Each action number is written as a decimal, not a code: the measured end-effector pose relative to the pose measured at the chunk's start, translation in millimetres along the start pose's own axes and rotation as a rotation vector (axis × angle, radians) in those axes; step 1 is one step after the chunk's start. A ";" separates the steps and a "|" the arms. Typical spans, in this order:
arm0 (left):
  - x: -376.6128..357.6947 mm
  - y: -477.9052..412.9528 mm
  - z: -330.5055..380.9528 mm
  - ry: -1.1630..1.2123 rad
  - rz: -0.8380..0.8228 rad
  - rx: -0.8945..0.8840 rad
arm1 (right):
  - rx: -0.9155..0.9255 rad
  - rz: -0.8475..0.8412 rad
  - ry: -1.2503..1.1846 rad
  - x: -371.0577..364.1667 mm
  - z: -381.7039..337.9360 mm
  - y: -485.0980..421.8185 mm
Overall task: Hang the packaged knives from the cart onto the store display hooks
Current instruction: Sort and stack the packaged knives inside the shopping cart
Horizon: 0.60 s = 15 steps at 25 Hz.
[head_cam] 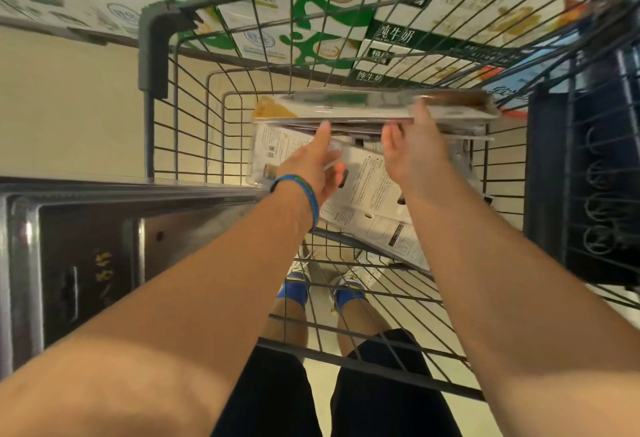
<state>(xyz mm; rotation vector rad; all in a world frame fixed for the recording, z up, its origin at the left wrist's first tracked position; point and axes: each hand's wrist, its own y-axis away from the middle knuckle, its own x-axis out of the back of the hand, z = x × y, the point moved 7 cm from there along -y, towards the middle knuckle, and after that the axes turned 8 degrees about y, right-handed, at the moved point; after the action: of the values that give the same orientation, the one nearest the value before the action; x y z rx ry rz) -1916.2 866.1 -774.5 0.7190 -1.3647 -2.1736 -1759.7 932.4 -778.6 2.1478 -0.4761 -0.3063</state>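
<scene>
On the head camera I see both hands inside the cart (162,90). The right hand (412,156) pinches the top knife package (346,107), thumb above, fingers partly hidden beneath. The left hand (311,166) touches its blurred edge, fingers seemingly straight, above the lower packages (374,194).

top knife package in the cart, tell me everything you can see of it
The top knife package is a flat clear plastic blister on a printed card, yellow at one end, brown at the other. It lies nearly level, seen edge-on, across the wire cart, above other packages. The right hand grips it, thumb on top. The left hand stretches its index finger to the near edge; contact is blurred.
</scene>
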 end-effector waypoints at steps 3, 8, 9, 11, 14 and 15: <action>35.2 -7.5 -3.8 -0.443 0.173 -0.117 | -0.005 0.078 0.183 0.6 -7.2 -12.7; 47.2 -7.8 -19.0 -1.128 0.053 -0.224 | 0.302 0.307 0.850 32.2 -4.7 14.7; 46.8 -7.4 -20.4 -1.130 0.048 -0.208 | 0.356 0.264 1.010 30.4 6.8 21.4; 49.4 -6.7 -27.3 -1.164 0.038 -0.144 | 0.414 0.104 1.469 16.7 37.0 32.0; 57.6 4.5 -41.4 -1.217 0.034 -0.038 | 0.591 0.078 1.904 -7.9 57.4 29.0; 57.2 9.6 -45.8 -1.244 0.018 -0.030 | 0.617 0.108 1.904 -16.1 55.9 27.2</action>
<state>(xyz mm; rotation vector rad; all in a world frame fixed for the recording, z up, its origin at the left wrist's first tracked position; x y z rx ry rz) -1928.3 795.6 -792.9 -0.8530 -1.7738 -2.6704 -1801.7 884.6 -787.9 1.9046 0.5122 1.9767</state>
